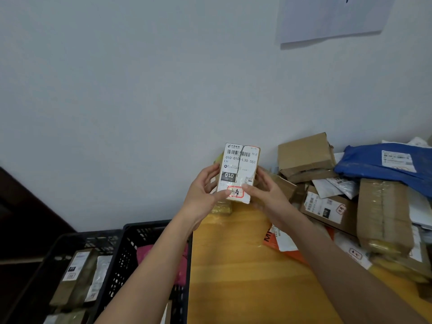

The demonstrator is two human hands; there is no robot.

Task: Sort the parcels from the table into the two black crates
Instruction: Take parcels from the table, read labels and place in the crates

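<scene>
A small cardboard parcel (239,169) with a white shipping label reading 010 is held upright above the far edge of the yellow table (245,277). My left hand (203,192) grips its left side, thumb on the red-framed sticker at the bottom. My right hand (264,192) grips its right side, thumb on the lower front. Two black crates stand left of the table: the far-left crate (58,244) holds several long brown parcels, the nearer crate (131,239) holds a pink parcel (161,253).
A heap of parcels covers the table's right side: brown boxes (306,155), a blue bag (383,164), a tall taped box (383,213), white and orange mailers (287,244). A white wall stands behind. Dark furniture (23,206) is at far left.
</scene>
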